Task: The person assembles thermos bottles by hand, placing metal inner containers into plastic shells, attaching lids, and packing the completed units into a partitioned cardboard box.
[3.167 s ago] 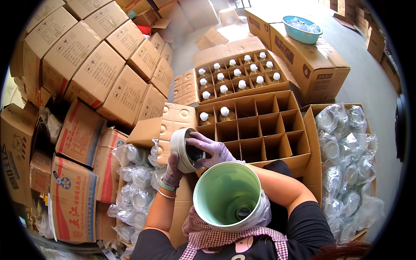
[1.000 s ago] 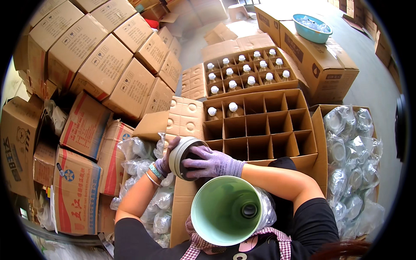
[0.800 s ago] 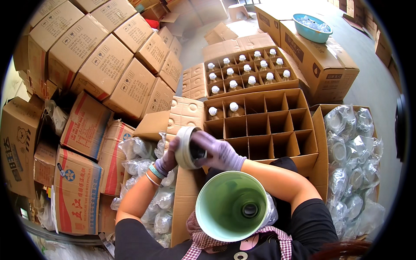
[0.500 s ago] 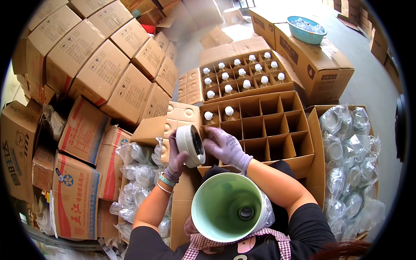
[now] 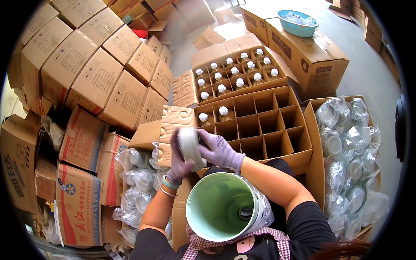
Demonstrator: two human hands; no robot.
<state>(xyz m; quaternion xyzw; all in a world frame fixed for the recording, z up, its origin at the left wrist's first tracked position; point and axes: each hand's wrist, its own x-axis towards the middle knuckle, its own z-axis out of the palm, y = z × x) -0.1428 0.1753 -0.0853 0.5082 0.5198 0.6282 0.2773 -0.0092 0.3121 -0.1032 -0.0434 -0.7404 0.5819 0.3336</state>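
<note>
A short, wide white cylinder (image 5: 190, 149), like a thick ring or lid, is held upright between my hands; its exact kind I cannot make out. My left hand (image 5: 177, 158), in a pale purple glove, wraps its left side. My right hand (image 5: 221, 149), gloved alike, presses its fingers on the right side. Below them a tall, pale green plastic bucket (image 5: 195, 190) leans against my lap, its mouth toward me. Just beyond my hands stands a divided carton (image 5: 271, 154), with two white-capped bottles (image 5: 224, 113) in its far left cells.
A second divided carton (image 5: 242, 91) full of white-capped bottles stands behind. Bagged clear containers fill a box (image 5: 346, 160) at right and lie in a heap (image 5: 138, 182) at left. Stacked cartons (image 5: 95, 78) wall the left. A blue basin (image 5: 299, 29) sits on a far carton.
The white cylinder has turned so its dark hollow no longer faces right. My right hand has closed onto its right side. The whole view has shifted slightly.
</note>
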